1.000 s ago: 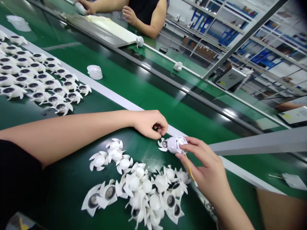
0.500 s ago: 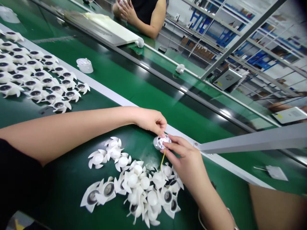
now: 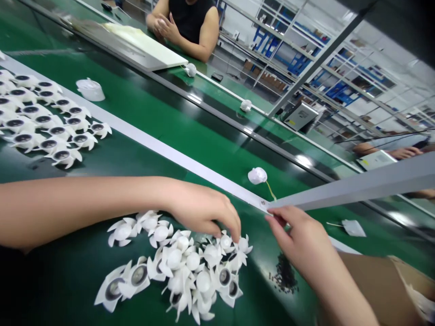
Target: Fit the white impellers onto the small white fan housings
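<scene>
My left hand reaches over a heap of white plastic fan blades, its fingertips down on a blade at the heap's far edge. Whether it grips that blade I cannot tell. My right hand holds nothing and rests near the end of a white rail, beside the heap. Beyond the rail, a round white motor part with a yellow wire lies on the green conveyor belt, out of both hands.
Rows of fan blades stand at the left. Small black screws are scattered on the near belt, and a cardboard box sits at lower right. A grey metal beam crosses above my right hand. A seated person works across the belt.
The white motor part with its yellow wire has left my hands and now lies beyond the rail. My left hand has dropped to the blade heap, and my right hand has moved right.
</scene>
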